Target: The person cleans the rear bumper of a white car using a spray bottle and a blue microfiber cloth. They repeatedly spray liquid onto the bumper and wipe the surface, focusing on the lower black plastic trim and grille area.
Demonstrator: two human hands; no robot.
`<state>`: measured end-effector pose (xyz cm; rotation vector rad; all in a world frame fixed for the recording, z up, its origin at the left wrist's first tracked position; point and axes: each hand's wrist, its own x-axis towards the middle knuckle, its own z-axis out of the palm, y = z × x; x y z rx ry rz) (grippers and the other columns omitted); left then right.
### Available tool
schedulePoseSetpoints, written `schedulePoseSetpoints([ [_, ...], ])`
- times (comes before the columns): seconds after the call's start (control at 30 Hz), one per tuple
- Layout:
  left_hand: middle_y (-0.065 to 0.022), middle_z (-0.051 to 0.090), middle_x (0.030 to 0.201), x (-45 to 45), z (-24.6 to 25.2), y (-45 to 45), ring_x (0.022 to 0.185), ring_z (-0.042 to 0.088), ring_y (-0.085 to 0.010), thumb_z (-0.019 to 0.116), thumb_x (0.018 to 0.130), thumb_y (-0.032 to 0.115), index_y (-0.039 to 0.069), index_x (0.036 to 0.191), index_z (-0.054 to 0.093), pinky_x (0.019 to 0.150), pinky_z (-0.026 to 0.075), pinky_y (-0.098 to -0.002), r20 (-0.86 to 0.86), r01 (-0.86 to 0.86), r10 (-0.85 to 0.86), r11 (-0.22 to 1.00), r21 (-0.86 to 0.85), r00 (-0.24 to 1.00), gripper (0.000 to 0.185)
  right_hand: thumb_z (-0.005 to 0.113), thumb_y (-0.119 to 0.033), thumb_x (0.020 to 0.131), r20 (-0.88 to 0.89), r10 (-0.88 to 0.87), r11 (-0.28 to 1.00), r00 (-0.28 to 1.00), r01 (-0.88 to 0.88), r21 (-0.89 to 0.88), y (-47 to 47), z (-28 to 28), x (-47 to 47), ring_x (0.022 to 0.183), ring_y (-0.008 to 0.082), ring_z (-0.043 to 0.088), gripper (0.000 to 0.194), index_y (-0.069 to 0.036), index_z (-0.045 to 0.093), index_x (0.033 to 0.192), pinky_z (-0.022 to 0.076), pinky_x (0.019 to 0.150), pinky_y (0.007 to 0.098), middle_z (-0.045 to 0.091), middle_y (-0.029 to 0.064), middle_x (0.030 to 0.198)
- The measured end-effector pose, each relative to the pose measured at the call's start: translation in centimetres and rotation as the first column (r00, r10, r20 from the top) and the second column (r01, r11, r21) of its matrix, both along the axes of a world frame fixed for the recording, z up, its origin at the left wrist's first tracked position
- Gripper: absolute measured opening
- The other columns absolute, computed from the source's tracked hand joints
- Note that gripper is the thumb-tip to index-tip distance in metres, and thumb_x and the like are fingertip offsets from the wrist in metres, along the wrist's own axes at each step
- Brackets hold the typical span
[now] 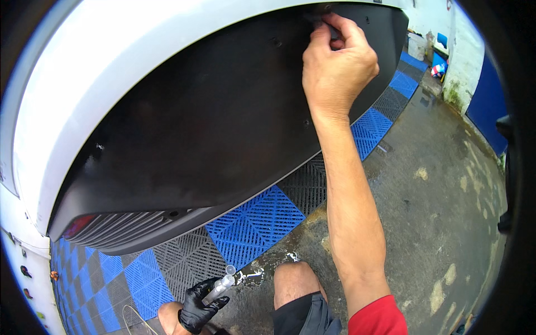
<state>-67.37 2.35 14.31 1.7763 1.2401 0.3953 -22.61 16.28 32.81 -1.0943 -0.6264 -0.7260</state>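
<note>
My right hand (339, 63) is bare and raised to the upper part of a car's black plastic bumper (188, 117). Its thumb and fingers are pinched together at the surface around something small and dark that I cannot make out. Low in the view, my left hand (201, 305) wears a black glove and is closed around a small clear bottle (221, 288) with its flip cap raised. White car bodywork (104, 54) curves above the black bumper. A red reflector (79, 225) sits at the bumper's lower left, beside ribbed trim.
Blue and grey grid floor tiles (255, 226) run beneath the bumper. Wet concrete (418, 201) lies to the right, with a small puddle near my knees. A white bucket (416, 46) and other items stand by the wall at the upper right. A thin looped cord lies at the lower left.
</note>
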Motion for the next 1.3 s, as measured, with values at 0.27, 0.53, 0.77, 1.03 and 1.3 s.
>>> schedulePoseSetpoints([
  [0.27,-0.0125,0.079,0.109,-1.1,-5.9,4.0,0.096,0.074,-0.0187,0.093,0.082,0.022,0.002,0.125,0.073,0.088,0.06,-0.0351,0.049,0.089,-0.09,0.996,0.032,0.995,0.051,0.074,-0.002,0.086,0.111,-0.125,0.991,0.986,0.12,0.054,-1.2,0.9,-2.2,0.075,0.0289,0.074,0.008,0.0,0.078,0.092,0.0583,0.072,0.0381,0.077,0.0148,0.089],
  [0.53,-0.0126,0.078,0.112,-2.3,-8.0,5.6,0.1,0.073,-0.0205,0.093,0.082,0.023,0.001,0.126,0.072,0.089,0.059,-0.0359,0.116,0.243,-0.243,0.97,0.018,0.963,0.053,0.077,0.0,0.087,0.366,0.076,0.991,0.927,-0.11,0.071,-1.0,-0.2,-10.0,0.087,0.0244,0.075,0.01,-0.003,0.081,0.096,0.057,0.08,0.0342,0.079,0.012,0.092],
  [0.77,-0.0122,0.076,0.121,-5.1,-3.4,3.2,0.11,0.074,-0.021,0.092,0.081,0.008,0.002,0.128,0.07,0.095,0.06,-0.0363,0.231,0.41,-0.416,0.909,0.077,0.879,0.052,0.074,0.005,0.096,0.498,0.303,0.951,0.813,-0.293,-0.1,-2.2,-0.1,-18.1,0.098,0.0131,0.07,0.018,0.001,0.08,0.112,0.056,0.089,0.0252,0.078,0.0083,0.107],
  [1.03,-0.016,0.073,0.126,-6.7,0.2,0.6,0.111,0.072,-0.0331,0.084,0.085,0.008,0.006,0.127,0.073,0.094,0.058,-0.0423,0.413,0.406,-0.589,0.795,0.451,0.695,0.043,0.068,0.005,0.1,0.421,0.574,0.818,0.702,-0.515,-0.257,-4.8,0.4,-23.6,0.099,0.0081,0.067,0.029,0.001,0.073,0.128,0.0534,0.09,0.0217,0.075,0.0056,0.118],
  [1.3,-0.0167,0.074,0.124,-8.7,0.3,-0.3,0.106,0.073,-0.0355,0.085,0.084,0.012,0.006,0.122,0.075,0.091,0.059,-0.0437,0.385,0.367,-0.661,0.709,0.602,0.643,0.039,0.064,0.008,0.099,0.448,0.514,0.844,0.731,-0.339,-0.415,-7.2,0.8,-26.5,0.087,0.0056,0.059,0.035,0.001,0.07,0.133,0.049,0.082,0.0201,0.072,0.0038,0.123],
])
